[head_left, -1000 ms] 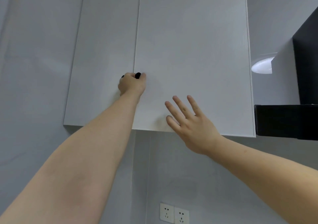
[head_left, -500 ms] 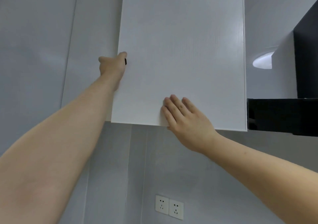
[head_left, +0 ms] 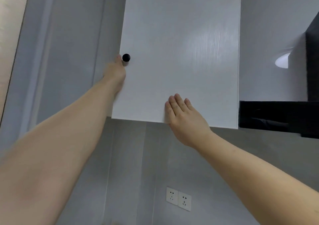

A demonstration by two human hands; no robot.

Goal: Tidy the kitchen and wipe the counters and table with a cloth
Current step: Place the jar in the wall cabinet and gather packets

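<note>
A white upper cabinet door (head_left: 181, 52) with a round black knob (head_left: 126, 57) near its left edge hangs above me, swung a little out from the wall. My left hand (head_left: 115, 72) reaches up to that left edge just below the knob. Its thumb lies on the door's front and its fingers are hidden behind the edge. My right hand (head_left: 183, 116) lies flat against the door's lower part, fingers together and pointing up, palm over the bottom edge. No cloth is in view.
A black range hood (head_left: 276, 116) juts out right of the door at its bottom corner. The second cabinet door (head_left: 74, 52) stays flat on the left. A double wall socket (head_left: 178, 199) sits on the grey tiled wall below.
The right-hand door has swung out from shut. My left hand has moved off the knob to the door's edge. My right hand has come to rest flat on the door's lower part.
</note>
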